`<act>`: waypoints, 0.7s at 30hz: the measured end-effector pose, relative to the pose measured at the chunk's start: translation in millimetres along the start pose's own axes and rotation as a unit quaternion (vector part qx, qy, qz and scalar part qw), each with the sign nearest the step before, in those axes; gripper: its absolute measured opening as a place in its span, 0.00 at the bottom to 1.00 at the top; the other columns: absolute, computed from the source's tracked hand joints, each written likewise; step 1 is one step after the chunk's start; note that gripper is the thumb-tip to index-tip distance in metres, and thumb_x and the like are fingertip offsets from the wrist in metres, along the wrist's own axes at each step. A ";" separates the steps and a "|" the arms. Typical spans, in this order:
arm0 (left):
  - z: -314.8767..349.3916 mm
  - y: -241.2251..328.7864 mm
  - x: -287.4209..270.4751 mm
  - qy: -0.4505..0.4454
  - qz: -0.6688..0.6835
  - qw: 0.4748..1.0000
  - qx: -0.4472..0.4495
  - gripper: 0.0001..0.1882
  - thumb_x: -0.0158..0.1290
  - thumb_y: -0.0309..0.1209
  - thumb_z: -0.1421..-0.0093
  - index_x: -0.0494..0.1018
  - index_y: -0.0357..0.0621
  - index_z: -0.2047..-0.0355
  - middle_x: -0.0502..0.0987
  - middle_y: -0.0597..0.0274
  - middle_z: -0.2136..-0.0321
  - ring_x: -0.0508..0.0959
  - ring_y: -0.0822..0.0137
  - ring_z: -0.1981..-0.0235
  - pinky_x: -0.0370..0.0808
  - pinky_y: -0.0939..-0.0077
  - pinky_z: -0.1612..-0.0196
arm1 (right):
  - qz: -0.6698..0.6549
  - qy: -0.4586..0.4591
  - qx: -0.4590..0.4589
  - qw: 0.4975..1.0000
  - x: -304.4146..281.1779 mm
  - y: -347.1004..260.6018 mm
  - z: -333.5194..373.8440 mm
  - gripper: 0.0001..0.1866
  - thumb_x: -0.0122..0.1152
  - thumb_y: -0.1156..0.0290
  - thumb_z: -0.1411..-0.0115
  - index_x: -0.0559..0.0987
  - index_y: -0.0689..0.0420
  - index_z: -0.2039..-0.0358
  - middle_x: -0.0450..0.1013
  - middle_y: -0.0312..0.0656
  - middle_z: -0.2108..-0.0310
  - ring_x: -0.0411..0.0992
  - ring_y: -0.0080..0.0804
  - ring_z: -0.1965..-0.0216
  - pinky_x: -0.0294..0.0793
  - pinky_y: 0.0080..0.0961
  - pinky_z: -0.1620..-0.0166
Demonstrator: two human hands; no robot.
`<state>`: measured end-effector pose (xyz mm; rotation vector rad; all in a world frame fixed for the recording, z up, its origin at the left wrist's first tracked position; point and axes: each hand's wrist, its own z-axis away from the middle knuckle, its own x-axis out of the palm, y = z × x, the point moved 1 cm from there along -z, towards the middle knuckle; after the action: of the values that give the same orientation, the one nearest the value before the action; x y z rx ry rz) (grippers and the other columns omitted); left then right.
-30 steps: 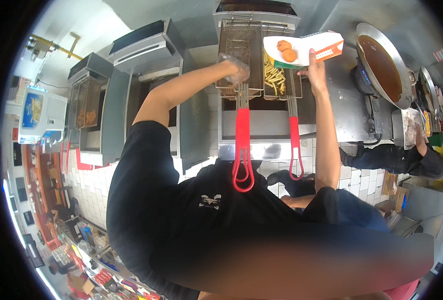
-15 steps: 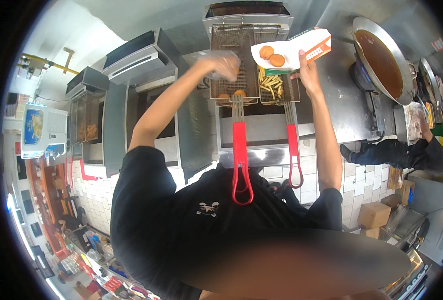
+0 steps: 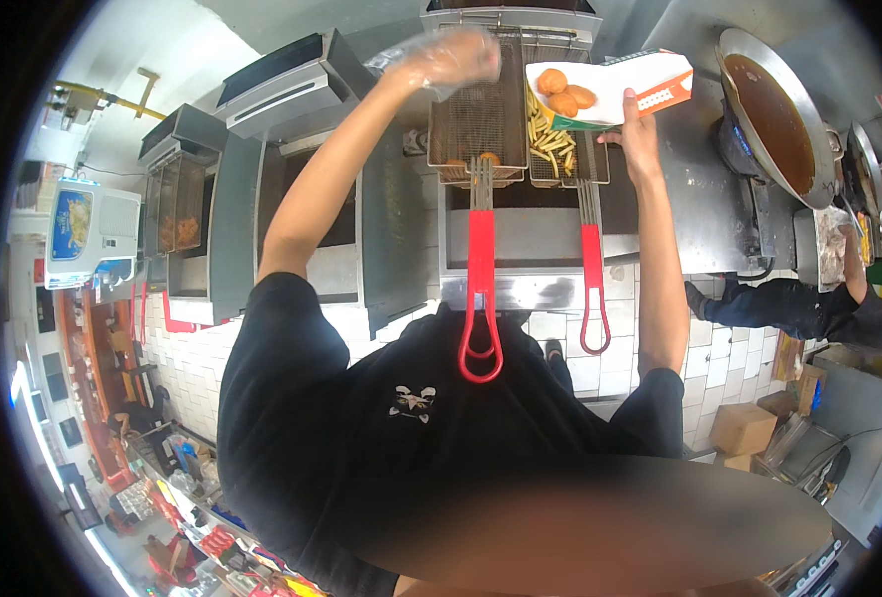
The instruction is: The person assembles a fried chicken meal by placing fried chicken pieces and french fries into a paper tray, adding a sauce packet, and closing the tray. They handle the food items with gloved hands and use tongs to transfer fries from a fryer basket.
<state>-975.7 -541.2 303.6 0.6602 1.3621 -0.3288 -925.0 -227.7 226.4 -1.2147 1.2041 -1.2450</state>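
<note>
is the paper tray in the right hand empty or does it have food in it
Not empty: the paper tray in the right hand holds three round fried pieces.

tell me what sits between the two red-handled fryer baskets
Nothing in the head view: the left basket and the right basket hang side by side over the fryer, with only a narrow bare gap between their rims.

Red fry-basket handles (image 3: 481, 289), white/orange paper tray (image 3: 640, 85) w/ golden-brown nuggets (image 3: 563, 95), black shirt (image 3: 401, 438).
</note>
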 end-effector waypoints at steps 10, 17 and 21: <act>-21.8 -33.9 208.1 -0.239 -0.004 0.964 0.119 0.22 0.57 0.38 0.50 0.80 0.37 0.59 0.83 0.48 0.63 0.82 0.54 0.63 0.76 0.57 0.60 | -0.014 -0.024 0.012 1.000 -13.6 -5.0 16.5 0.28 0.44 0.50 0.26 0.71 0.66 0.44 0.76 0.47 0.55 0.78 0.32 0.60 0.80 0.27 0.71; -27.1 -20.3 211.4 -0.243 -0.052 0.969 0.006 0.21 0.56 0.40 0.49 0.81 0.35 0.63 0.83 0.46 0.65 0.82 0.50 0.65 0.77 0.57 0.62 | -0.003 -0.026 -0.003 1.000 -5.0 -4.8 8.1 0.29 0.43 0.50 0.25 0.69 0.66 0.43 0.75 0.48 0.52 0.77 0.33 0.58 0.81 0.27 0.70; -0.6 -4.4 129.4 -0.132 0.092 0.977 -0.142 0.19 0.64 0.42 0.59 0.78 0.40 0.72 0.78 0.53 0.71 0.78 0.55 0.66 0.77 0.60 0.62 | -0.001 -0.048 0.003 0.999 -5.8 -0.8 1.9 0.31 0.43 0.48 0.26 0.70 0.66 0.43 0.75 0.48 0.51 0.77 0.33 0.57 0.81 0.26 0.70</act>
<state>-952.9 -524.3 177.2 0.4802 1.0593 -0.0671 -923.0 -221.9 227.0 -1.2573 1.1297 -1.1778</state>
